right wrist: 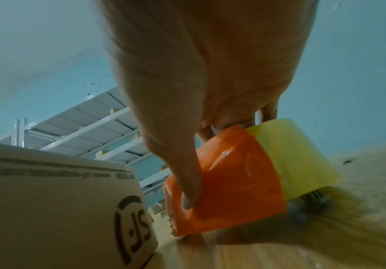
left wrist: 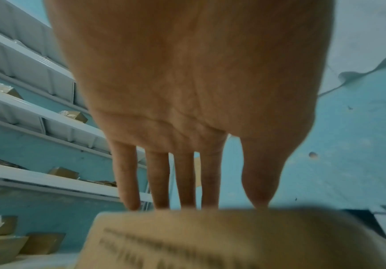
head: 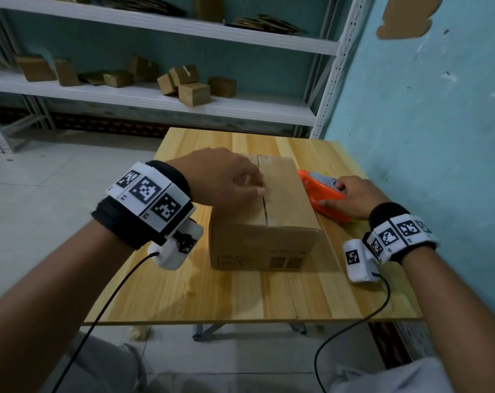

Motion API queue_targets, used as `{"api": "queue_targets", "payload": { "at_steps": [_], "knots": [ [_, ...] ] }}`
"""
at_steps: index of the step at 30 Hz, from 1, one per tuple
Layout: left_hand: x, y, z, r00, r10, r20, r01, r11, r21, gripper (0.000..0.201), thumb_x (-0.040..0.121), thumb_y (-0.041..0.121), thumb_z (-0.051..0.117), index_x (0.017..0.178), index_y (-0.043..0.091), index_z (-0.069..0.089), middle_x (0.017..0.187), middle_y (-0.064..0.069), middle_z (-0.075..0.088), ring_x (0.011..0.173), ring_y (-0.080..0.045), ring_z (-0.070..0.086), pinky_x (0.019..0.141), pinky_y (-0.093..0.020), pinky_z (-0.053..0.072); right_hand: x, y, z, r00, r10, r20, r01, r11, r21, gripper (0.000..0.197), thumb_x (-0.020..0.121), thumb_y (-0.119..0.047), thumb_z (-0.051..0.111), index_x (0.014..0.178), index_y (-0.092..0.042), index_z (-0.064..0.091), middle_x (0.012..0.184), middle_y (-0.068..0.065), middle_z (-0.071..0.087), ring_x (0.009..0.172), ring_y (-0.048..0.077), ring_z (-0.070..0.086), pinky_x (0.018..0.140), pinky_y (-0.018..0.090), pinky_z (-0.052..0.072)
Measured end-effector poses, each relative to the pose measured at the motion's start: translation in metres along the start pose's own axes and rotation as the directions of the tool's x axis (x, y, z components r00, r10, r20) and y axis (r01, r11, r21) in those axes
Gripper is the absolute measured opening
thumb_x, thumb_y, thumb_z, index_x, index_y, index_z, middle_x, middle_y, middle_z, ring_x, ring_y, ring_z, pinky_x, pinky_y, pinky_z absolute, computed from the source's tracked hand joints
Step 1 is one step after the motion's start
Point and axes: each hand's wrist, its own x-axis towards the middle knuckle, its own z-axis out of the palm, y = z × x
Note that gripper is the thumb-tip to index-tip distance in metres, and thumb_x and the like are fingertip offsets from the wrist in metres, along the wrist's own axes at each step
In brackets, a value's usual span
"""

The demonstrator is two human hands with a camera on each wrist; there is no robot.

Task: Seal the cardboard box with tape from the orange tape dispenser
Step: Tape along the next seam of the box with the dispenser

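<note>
A closed cardboard box (head: 280, 199) stands in the middle of the wooden table (head: 212, 293), its top flaps meeting along a centre seam with a small gap. My left hand (head: 229, 180) rests on the left flap, fingers straight and pressing down on the top (left wrist: 187, 182). The orange tape dispenser (head: 323, 194) lies on the table just right of the box. My right hand (head: 351, 197) grips it from above, thumb (right wrist: 187, 182) curled over the orange shell (right wrist: 233, 191). A yellowish tape roll (right wrist: 291, 158) sits in the dispenser.
A white metal shelf (head: 155, 97) with several small cardboard boxes stands behind the table. A blue wall (head: 425, 123) runs close along the table's right side. Cables hang from both wrist cameras over the table's near edge.
</note>
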Motion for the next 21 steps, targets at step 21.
{"api": "queue_targets", "payload": {
  "at_steps": [21],
  "knots": [
    [0.014,-0.008,0.023,0.972,-0.144,-0.188,0.058,0.914,-0.4,0.045,0.097,0.042,0.047,0.14,0.028,0.044,0.138,0.002,0.049,0.107,-0.007,0.042,0.086,-0.025,0.034,-0.02,-0.007,-0.048,0.878,0.073,-0.474,0.256,0.765,0.591,0.065,0.085,-0.066,0.061,0.05,-0.018,0.037,0.041,-0.008,0.03,0.047,0.014,0.032,0.053,0.029,0.027]
  ]
}}
